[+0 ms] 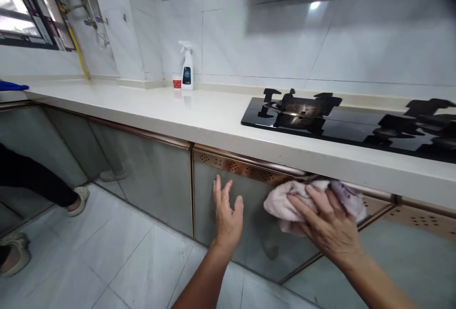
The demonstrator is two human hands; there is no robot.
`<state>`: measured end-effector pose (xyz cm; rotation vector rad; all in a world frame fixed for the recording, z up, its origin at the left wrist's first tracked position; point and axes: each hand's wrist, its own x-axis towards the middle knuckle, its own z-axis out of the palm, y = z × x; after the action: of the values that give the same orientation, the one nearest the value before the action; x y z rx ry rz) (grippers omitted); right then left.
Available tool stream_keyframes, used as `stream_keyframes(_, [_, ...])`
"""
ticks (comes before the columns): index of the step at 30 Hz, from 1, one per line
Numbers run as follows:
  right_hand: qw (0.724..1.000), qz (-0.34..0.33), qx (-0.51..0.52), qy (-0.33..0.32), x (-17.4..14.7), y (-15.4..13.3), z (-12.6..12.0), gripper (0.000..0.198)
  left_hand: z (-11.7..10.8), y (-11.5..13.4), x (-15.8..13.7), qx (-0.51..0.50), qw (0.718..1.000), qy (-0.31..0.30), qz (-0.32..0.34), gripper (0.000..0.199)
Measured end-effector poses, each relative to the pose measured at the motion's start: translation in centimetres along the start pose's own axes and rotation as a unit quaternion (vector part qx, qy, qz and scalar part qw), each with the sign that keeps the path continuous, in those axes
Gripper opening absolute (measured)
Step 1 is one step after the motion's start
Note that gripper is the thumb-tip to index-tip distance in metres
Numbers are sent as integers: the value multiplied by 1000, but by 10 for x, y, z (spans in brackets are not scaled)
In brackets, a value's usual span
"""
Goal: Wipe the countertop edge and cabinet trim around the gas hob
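Note:
My right hand grips a bunched pale pink cloth and presses it against the upper part of a cabinet door, at the copper-coloured trim under the counter edge. Part of the cloth is hidden behind my fingers. To its left, my left hand is raised with its fingers spread and holds nothing. It is in front of the grey-green cabinet door, below the perforated copper strip; whether it touches the door I cannot tell.
Above runs the white countertop, with a black gas hob on the right. A white spray bottle and a small red cup stand by the wall. Another person's leg is at the left, on the tiled floor.

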<state>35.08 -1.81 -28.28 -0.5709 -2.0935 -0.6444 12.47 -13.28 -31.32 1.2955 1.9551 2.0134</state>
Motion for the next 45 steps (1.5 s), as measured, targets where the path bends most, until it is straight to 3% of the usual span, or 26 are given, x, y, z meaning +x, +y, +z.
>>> stream_keyframes(3, [999, -24, -21, 39, 25, -7, -5, 43, 4, 2, -5, 74, 995, -21, 70, 47])
stream_keyframes(7, [992, -97, -6, 78, 52, -32, 12, 39, 17, -2, -11, 138, 972, -26, 186, 56])
stream_keyframes(11, [981, -177, -48, 66, 59, -23, 16, 41, 23, -5, -10, 177, 961, -40, 209, 65])
stream_keyframes(13, [981, -175, -57, 61, 49, -3, 8, 40, 25, -3, -9, 194, 959, -58, 200, 66])
stream_keyframes(16, [989, -119, -48, 66, 10, 47, -12, 37, 26, 3, -8, 206, 959, -76, 178, 68])
stream_keyframes(20, [994, 30, -94, 54, -68, 137, -48, 47, 27, 5, -8, 201, 961, -87, 171, 70])
stream_keyframes(22, [978, 114, -149, 90, -104, 183, -68, 53, 28, 3, -8, 192, 961, -82, 180, 71])
stream_keyframes(25, [947, 144, -201, 204, -137, 233, -96, 70, 30, 1, -7, 174, 963, -73, 195, 75])
stream_keyframes(27, [926, 158, -217, 266, -145, 250, -111, 82, 32, 0, -6, 168, 962, -65, 203, 77])
stream_keyframes(29, [916, 198, -212, 278, -144, 253, -120, 80, 33, 0, -6, 168, 961, -58, 210, 77])
stream_keyframes(33, [899, 265, -175, 301, -128, 233, -112, 66, 33, 2, -6, 161, 962, -59, 211, 75])
stream_keyframes(35, [877, 275, -166, 356, -114, 213, -94, 73, 33, 2, -6, 156, 964, -58, 208, 73])
stream_keyframes(37, [874, 263, -158, 377, -96, 184, -72, 85, 33, 3, -6, 152, 965, -54, 208, 73])
stream_keyframes(40, [906, 224, -140, 330, -56, 120, -39, 91, 33, 3, -6, 148, 965, -55, 210, 72])
stream_keyframes(45, [955, 166, -108, 222, 24, 0, 2, 68, 32, 1, -7, 130, 966, -54, 216, 67])
